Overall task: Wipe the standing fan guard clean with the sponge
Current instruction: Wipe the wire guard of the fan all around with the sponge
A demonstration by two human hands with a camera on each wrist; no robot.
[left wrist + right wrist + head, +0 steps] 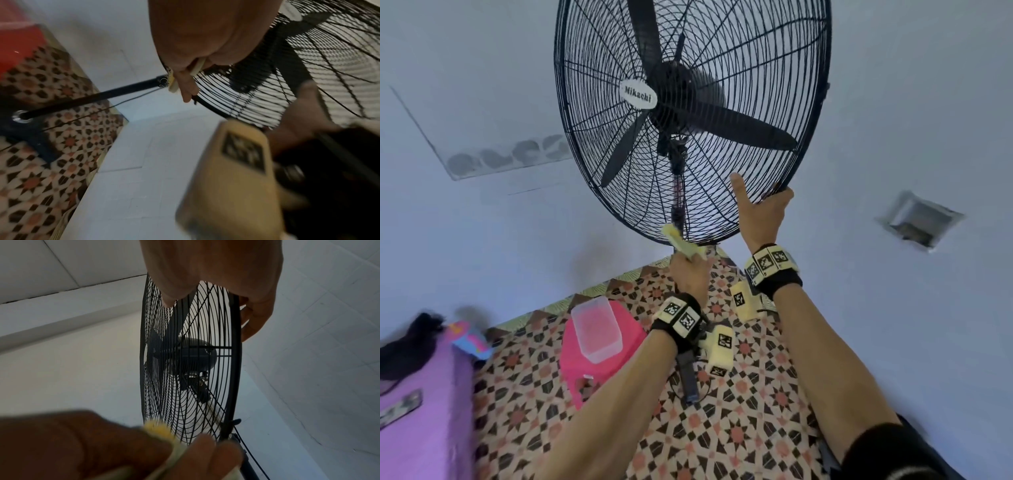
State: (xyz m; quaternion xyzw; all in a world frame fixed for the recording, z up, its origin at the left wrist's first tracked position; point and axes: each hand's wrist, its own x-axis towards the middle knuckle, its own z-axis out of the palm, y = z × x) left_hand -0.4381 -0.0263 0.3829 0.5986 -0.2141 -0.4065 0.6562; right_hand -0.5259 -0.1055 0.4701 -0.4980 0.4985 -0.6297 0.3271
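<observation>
The black wire fan guard stands tilted before a pale wall, with the blades behind it. My left hand grips a yellow sponge and holds it against the guard's bottom rim, beside the pole. In the left wrist view the sponge shows between the curled fingers at the rim. My right hand grips the lower right rim, thumb on the front wires and fingers curled behind. The right wrist view shows this grip on the rim, with the blurred sponge below.
A pink stool bearing a clear plastic tub stands on the patterned tile floor to the left. A purple surface lies at the far left. The fan pole runs down to a dark base, with a cord alongside it.
</observation>
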